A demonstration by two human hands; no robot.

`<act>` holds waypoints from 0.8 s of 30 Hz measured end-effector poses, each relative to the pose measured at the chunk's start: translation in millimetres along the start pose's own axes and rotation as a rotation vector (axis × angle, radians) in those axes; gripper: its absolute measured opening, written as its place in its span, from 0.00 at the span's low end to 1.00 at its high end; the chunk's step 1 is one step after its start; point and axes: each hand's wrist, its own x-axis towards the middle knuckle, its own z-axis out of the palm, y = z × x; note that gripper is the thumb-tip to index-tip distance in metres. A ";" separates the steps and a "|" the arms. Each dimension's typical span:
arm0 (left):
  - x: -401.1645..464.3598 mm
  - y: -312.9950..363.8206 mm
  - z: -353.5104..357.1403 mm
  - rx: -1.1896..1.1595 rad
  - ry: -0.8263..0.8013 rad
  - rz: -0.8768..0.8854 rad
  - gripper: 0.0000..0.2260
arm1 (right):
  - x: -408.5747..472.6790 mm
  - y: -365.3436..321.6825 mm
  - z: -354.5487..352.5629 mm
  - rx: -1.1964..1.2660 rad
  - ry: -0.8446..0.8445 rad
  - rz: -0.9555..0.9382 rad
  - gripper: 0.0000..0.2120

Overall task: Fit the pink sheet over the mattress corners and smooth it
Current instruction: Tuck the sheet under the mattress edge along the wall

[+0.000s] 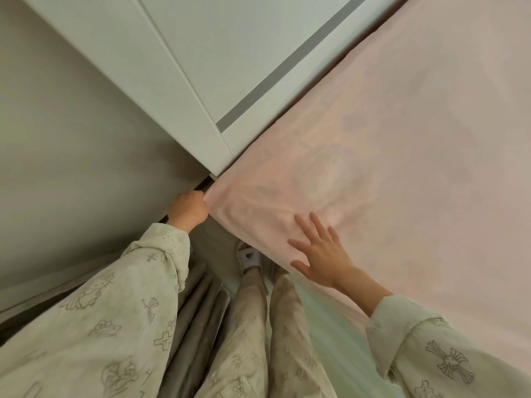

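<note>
- The pink sheet [402, 145] lies over the top of the mattress, filling the right side of the head view, and wraps its near corner [227, 205] beside the white headboard [201, 81].
- The left hand [188, 209] is at that corner, fingers curled into the sheet's edge; its grip pinches the fabric at the corner tip.
- The right hand [319, 251] rests flat on the sheet just beside the mattress edge, fingers straight and spread, its grip holding nothing.
- Both arms wear pale patterned sleeves [115, 326].
- Below, between the wall [71, 153] and the bed, a slippered foot [250, 258] stands on the floor.
</note>
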 end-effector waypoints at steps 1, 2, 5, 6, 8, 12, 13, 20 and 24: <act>0.8 -2.2 0.6 -0.021 -0.024 -0.012 0.10 | -0.3 -4.9 2.2 -0.002 -0.054 -0.055 0.24; 1.0 -4.0 0.8 -0.065 -0.037 -0.015 0.10 | -0.9 -10.1 3.6 0.021 -0.103 -0.094 0.23; 0.9 -3.0 -0.9 -0.392 -0.019 0.014 0.10 | -1.6 -20.3 4.5 0.191 -0.121 -0.065 0.21; -1.9 -0.4 -2.0 -0.524 -0.006 0.030 0.10 | -2.4 -21.1 5.3 0.235 -0.077 -0.038 0.21; -7.8 4.9 -4.8 -0.722 0.002 0.051 0.09 | -3.3 -20.0 4.8 0.274 0.014 0.008 0.20; -10.0 -3.8 3.1 -0.691 -0.085 0.088 0.06 | -4.9 -15.3 2.0 0.240 0.189 0.113 0.18; -8.6 -8.3 7.9 -0.652 -0.115 0.115 0.06 | -5.4 -14.0 1.7 0.234 0.228 0.145 0.18; -2.7 -25.1 14.9 -0.642 -0.234 0.211 0.12 | 3.9 -17.3 3.0 0.166 0.336 0.217 0.19; 3.7 -36.3 15.2 -0.533 0.121 0.227 0.14 | 16.5 -31.8 -1.6 0.157 0.339 0.223 0.20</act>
